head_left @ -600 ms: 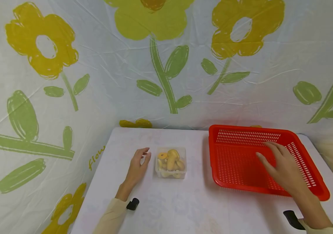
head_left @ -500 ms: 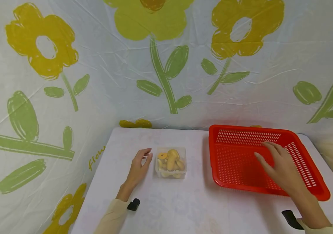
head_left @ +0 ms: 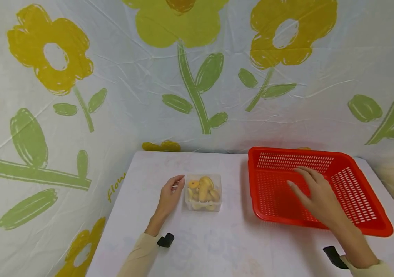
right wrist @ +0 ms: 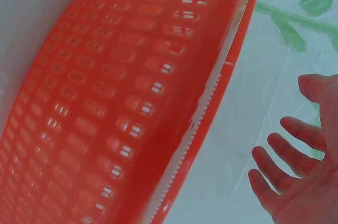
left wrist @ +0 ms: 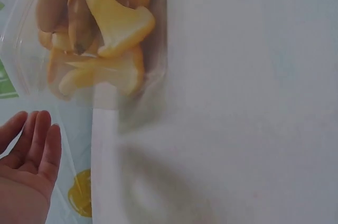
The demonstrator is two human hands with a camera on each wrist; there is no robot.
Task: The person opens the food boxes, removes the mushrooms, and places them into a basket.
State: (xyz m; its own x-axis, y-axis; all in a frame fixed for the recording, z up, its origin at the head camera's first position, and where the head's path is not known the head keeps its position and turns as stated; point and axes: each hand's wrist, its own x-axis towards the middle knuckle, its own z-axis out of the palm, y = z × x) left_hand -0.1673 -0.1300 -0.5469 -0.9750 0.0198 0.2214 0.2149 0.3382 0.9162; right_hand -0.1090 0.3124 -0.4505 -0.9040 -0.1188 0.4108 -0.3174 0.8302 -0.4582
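A clear plastic box [head_left: 203, 206] stands on the white table, holding several yellow and tan mushroom-like pieces [head_left: 204, 188]. In the left wrist view these pieces [left wrist: 113, 23] show pale stems and brownish caps through the clear wall. Just left of the box is my left hand [head_left: 170, 197], its fingertips close to the box's side; whether they touch it I cannot tell. My right hand [head_left: 316, 198] hovers above the red plastic basket [head_left: 250, 184], fingers spread and slightly bent, holding nothing. The right wrist view shows this hand [right wrist: 301, 171] apart from the basket's rim.
The white table [head_left: 224, 250] ends at a cloth backdrop [head_left: 127, 77] with painted flowers, which also covers the left side. The perforated basket takes up the table's right part. Between box and basket lies a strip of tabletop. A black wrist mount [head_left: 334, 257] sits on each forearm.
My left hand has moved right, closer to the clear box. My right hand has shifted left over the basket. Box and basket stay put, apart from a slight shift of the view.
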